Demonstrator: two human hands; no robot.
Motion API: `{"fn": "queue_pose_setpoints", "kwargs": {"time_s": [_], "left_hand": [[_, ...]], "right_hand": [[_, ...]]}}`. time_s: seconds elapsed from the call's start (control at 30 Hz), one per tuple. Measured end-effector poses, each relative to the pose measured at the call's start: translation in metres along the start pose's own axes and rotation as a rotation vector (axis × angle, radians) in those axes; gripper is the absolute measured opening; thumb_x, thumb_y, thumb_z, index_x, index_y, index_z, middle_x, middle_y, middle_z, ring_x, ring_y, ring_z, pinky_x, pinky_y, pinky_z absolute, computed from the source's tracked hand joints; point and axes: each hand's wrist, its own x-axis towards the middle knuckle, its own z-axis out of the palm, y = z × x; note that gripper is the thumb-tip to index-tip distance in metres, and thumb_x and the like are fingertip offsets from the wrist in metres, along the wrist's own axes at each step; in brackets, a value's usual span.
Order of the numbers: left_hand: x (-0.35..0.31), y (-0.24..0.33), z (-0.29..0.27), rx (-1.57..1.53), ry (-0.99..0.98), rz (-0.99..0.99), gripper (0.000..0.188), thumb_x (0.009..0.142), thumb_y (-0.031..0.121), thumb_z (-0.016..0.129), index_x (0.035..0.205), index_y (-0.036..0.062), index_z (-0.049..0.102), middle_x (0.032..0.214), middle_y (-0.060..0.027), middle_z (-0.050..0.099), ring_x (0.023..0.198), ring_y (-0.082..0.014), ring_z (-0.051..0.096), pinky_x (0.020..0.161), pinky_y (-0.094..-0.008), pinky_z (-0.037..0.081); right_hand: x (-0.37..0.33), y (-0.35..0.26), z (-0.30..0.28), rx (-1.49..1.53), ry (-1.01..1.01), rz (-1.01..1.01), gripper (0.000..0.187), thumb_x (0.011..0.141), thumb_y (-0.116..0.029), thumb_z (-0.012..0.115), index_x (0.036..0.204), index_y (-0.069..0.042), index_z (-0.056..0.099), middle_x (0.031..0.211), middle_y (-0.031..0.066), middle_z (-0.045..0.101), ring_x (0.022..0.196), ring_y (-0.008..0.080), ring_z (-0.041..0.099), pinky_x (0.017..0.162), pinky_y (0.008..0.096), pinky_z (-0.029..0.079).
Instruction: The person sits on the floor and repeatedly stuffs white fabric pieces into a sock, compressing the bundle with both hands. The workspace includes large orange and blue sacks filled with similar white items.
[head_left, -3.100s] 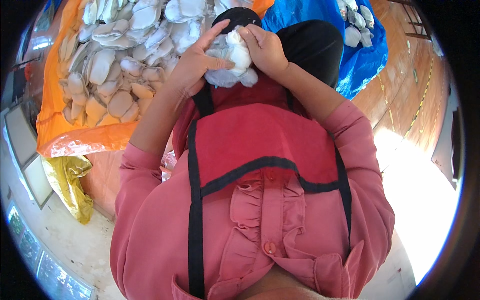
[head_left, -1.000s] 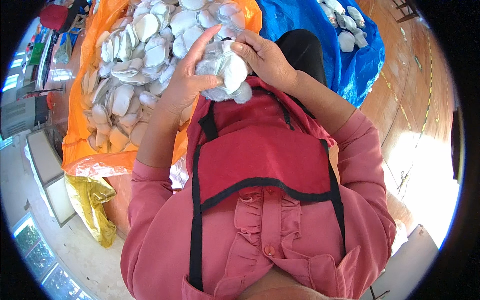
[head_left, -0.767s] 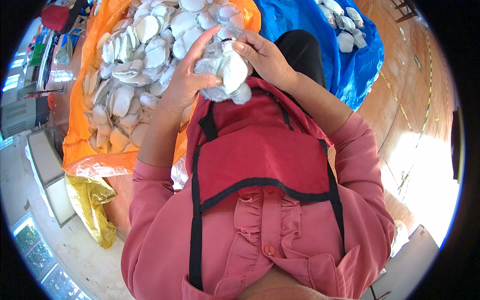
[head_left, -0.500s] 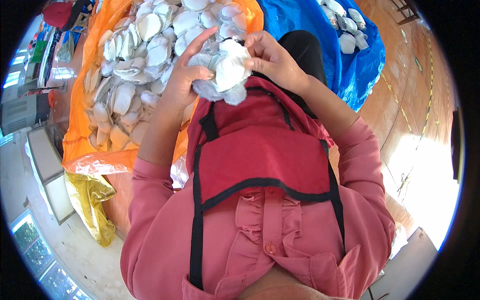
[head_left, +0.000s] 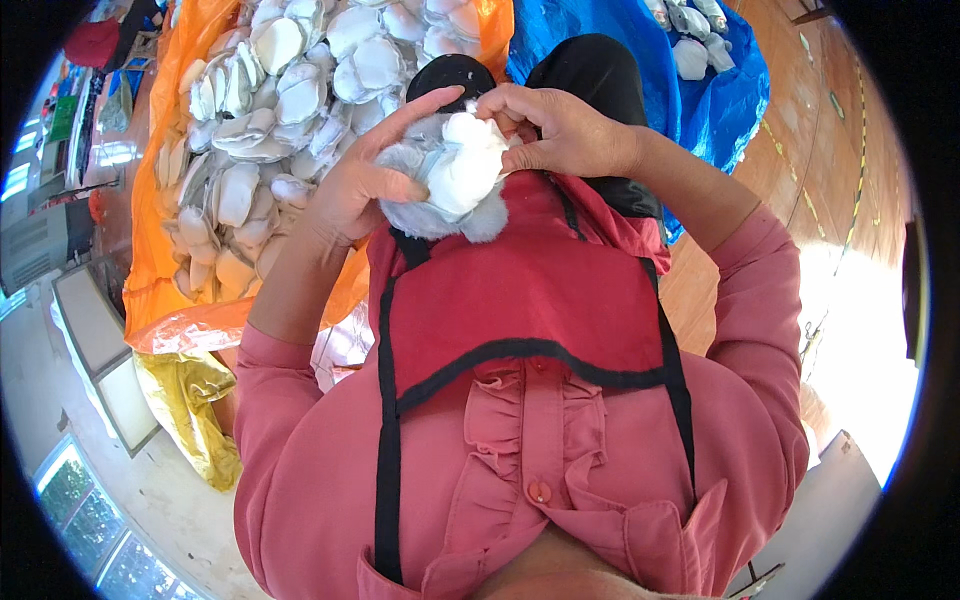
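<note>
Between my two hands, above my lap, is a soft grey-and-white plush piece [head_left: 460,172] with a smooth white middle and furry grey edges. My left hand [head_left: 372,188] grips its left side, the thumb pressed on the front and the index finger stretched out along the top. At the upper right edge, my right hand [head_left: 570,132] pinches the plush piece between thumb and curled fingers. Whether those fingers hold anything small besides the edge is hidden. A red apron [head_left: 530,305] with black trim lies below the hands.
An orange plastic sheet [head_left: 150,240] at the left bears a heap of flat, rounded whitish pieces [head_left: 240,190]. On the far right, a blue plastic sheet [head_left: 720,140] holds several stuffed white pieces [head_left: 690,58]. A yellow bag [head_left: 185,400] lies at the lower left.
Both hands and the plush piece have come slightly nearer my body. My right hand has shifted a little right, and its wrist has turned. The grip on the plush piece stays.
</note>
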Motion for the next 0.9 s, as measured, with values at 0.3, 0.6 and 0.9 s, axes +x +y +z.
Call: {"fn": "queue_pose_setpoints", "kwargs": {"time_s": [0.3, 0.6, 0.9], "left_hand": [[0.011, -0.007, -0.01, 0.512, 0.21, 0.094, 0.072, 0.069, 0.008, 0.065, 0.139, 0.0046, 0.047, 0.131, -0.0079, 0.052, 0.119, -0.0169, 0.051, 0.104, -0.03, 0.038], [0.024, -0.022, -0.021, 0.625, 0.374, -0.101, 0.061, 0.075, 0.012, 0.072, 0.131, 0.0078, 0.05, 0.114, -0.0084, 0.06, 0.103, -0.0165, 0.058, 0.09, -0.0288, 0.046], [0.036, -0.052, -0.05, 0.287, 0.354, -0.099, 0.063, 0.07, 0.003, 0.074, 0.13, 0.0091, 0.054, 0.111, -0.0068, 0.062, 0.098, -0.0167, 0.061, 0.088, -0.0289, 0.048]], "right_hand": [[0.006, 0.033, 0.032, 0.159, 0.355, 0.033, 0.042, 0.08, -0.005, 0.073, 0.118, -0.008, 0.055, 0.081, 0.0023, 0.058, 0.07, 0.0102, 0.056, 0.064, 0.0267, 0.047], [0.03, 0.045, 0.05, -0.353, 0.376, 0.134, 0.037, 0.081, -0.019, 0.065, 0.116, -0.007, 0.06, 0.094, 0.0115, 0.066, 0.093, 0.0314, 0.063, 0.083, 0.0409, 0.051], [0.038, 0.085, 0.058, -0.14, 0.211, 0.195, 0.028, 0.083, -0.02, 0.061, 0.102, 0.0, 0.065, 0.093, 0.0169, 0.065, 0.092, 0.0327, 0.062, 0.084, 0.0383, 0.049]]}}
